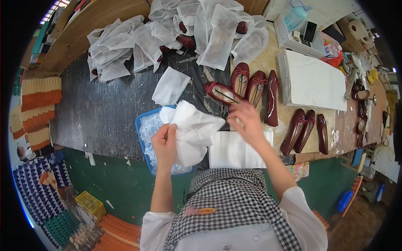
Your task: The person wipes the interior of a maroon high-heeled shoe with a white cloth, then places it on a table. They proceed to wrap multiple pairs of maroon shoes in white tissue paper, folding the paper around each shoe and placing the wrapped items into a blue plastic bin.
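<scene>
My left hand (163, 144) is closed on a crumpled white paper sheet (194, 129), thumb on top, above a blue basket (139, 125) of clear plastic packets (151, 125). My right hand (248, 123) is just below the heel of a tilted dark red ballet flat (218, 91). Its fingers are smeared by motion, so whether they touch the shoe cannot be told. Three more dark red flats (255, 85) with small bows stand beside that shoe. A flat white sheet (238, 150) lies at the table's near edge, under my right wrist.
White translucent bags (220, 37), some with dark red shoes inside, are heaped at the back. A small white piece (171, 85) lies beyond the basket. To the right are a white paper stack (314, 79), more flats (298, 129) and a white box (289, 39) holding a phone.
</scene>
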Demonstrator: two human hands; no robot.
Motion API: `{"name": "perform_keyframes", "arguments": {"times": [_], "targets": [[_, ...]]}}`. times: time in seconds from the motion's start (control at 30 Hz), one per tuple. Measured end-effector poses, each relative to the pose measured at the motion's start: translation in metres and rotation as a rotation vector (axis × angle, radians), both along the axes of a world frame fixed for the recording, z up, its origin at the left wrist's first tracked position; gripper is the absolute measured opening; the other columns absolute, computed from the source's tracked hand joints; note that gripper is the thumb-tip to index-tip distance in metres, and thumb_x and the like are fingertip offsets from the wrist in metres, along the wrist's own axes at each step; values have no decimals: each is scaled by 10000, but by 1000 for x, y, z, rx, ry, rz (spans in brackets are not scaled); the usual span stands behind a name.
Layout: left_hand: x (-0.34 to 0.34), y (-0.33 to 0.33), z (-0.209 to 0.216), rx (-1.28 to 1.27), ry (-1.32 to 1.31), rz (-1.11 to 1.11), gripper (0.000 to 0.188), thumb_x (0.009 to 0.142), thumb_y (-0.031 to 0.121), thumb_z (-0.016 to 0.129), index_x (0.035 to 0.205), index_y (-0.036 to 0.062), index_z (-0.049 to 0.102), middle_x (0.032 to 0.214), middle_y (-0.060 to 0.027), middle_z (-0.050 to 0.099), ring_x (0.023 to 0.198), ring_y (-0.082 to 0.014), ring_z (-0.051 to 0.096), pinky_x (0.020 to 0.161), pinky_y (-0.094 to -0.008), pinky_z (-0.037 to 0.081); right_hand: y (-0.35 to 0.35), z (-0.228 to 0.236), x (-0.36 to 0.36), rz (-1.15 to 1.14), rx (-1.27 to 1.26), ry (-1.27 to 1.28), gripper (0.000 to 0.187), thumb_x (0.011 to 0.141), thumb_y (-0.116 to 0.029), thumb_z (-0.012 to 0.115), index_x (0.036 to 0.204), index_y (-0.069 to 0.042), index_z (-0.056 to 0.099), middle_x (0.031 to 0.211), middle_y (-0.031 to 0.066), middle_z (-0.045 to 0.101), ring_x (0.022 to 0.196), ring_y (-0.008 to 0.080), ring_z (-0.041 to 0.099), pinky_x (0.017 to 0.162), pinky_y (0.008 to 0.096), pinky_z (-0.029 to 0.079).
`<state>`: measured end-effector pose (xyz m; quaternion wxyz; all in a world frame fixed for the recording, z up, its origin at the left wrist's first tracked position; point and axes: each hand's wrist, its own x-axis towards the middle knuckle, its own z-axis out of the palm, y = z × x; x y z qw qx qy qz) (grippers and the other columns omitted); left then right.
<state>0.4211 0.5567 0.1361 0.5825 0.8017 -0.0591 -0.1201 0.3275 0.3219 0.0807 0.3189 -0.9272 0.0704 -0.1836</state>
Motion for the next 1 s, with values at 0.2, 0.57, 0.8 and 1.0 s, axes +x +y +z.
{"name": "perform_keyframes", "arguments": {"times": [0.2,0.57,0.8,1.0], "targets": [[10,-27,-5,351,-355,-291,98,829,96,622,836,-1,636,685,-146,557,557,-282,525,522,-335,404,-61,-24,2,-47,17,464,464,730,-183,710,1167,-90,582,952,136,657,937,304,613,791,384,490],[-59,-60,6,68,-318,-670,64,792,88,614,852,68,614,762,-106,591,701,-278,606,631,-363,500,-4,75,-74,-14,1031,699,488,812,-168,667,1236,13,504,1046,150,643,875,234,650,783,332,518],[2,-13,55,149,-213,-93,161,837,44,603,696,-32,580,582,26,512,567,-21,417,490,-207,325,51,42,48,135,1773,-138,596,916,-144,546,1417,-91,227,1275,98,481,1067,195,549,901,374,478],[-27,-22,16,-16,107,-13,227,857,60,588,659,-40,538,589,58,457,583,-12,375,501,-197,284,50,58,-1,191,1025,293,170,858,-151,622,849,17,648,731,67,656,739,109,621,689,250,487]]}}
